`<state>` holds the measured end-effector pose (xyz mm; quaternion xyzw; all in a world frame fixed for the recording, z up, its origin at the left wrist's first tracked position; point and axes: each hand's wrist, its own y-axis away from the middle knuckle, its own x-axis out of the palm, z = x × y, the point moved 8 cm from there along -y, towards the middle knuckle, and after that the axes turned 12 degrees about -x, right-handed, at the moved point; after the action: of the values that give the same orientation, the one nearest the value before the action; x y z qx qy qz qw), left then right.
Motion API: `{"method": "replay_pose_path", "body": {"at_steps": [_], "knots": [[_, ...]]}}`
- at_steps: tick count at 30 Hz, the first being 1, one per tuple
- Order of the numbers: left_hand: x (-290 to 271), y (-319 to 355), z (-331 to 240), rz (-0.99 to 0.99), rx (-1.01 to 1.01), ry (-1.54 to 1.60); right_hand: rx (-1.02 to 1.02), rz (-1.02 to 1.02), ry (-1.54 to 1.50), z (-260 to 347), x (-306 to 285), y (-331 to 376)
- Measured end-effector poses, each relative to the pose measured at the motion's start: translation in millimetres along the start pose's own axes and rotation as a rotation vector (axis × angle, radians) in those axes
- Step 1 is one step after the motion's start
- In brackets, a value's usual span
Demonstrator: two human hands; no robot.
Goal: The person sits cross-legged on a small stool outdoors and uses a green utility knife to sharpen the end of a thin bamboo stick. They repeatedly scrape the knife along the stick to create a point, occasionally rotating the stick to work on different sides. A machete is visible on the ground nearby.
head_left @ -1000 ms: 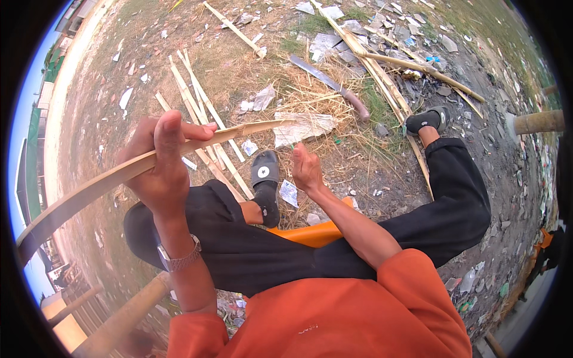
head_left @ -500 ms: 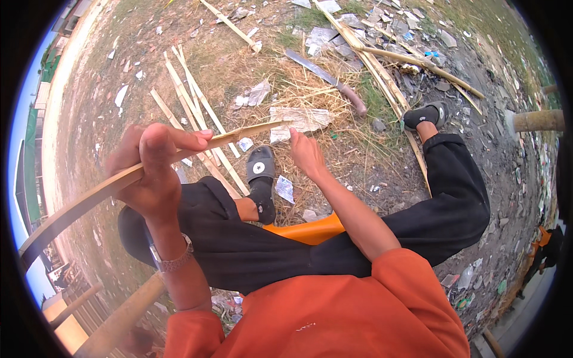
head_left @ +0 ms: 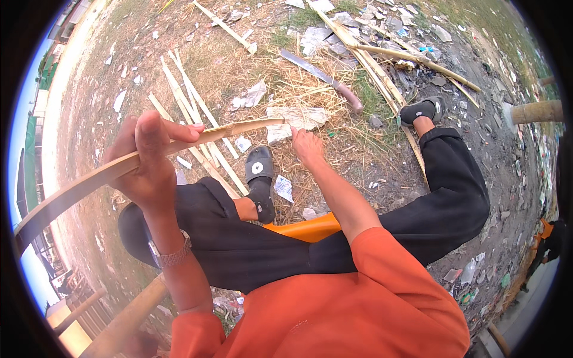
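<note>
Left hand [head_left: 150, 174]: fingers grasping strip [head_left: 98, 175]. Right hand [head_left: 308, 147] beside strip's tip; cannot tell if fingers grip. Knife [head_left: 324, 78] on ground [head_left: 358, 164] beyond.

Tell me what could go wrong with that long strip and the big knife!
The left hand holds the long strip bare, so a splinter might prick it. The right hand is bare too, close to the strip's tip, which could poke a finger. The knife lies uncovered on the ground beyond the feet, so someone might step on it.
</note>
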<state>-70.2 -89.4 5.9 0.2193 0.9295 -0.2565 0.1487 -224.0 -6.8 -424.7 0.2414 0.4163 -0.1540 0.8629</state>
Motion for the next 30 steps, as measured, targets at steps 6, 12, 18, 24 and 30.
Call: {"method": "replay_pose_path", "body": {"at_steps": [6,12,18,24,30], "knots": [[2,-2,0,0.028,-0.010,0.039,0.125,0.124,0.060,-32,3,-20],[-4,-7,6,0.021,-0.050,0.120,0.153,0.152,-0.084,-52,-50,6],[9,7,-11,0.229,0.072,0.050,-0.356,0.031,-0.441,115,-162,76],[16,8,-21,0.248,0.194,0.014,-0.413,-0.136,-0.407,141,-152,112],[10,8,-16,0.252,0.217,0.088,-0.393,-0.089,-0.384,151,-170,116]]}}
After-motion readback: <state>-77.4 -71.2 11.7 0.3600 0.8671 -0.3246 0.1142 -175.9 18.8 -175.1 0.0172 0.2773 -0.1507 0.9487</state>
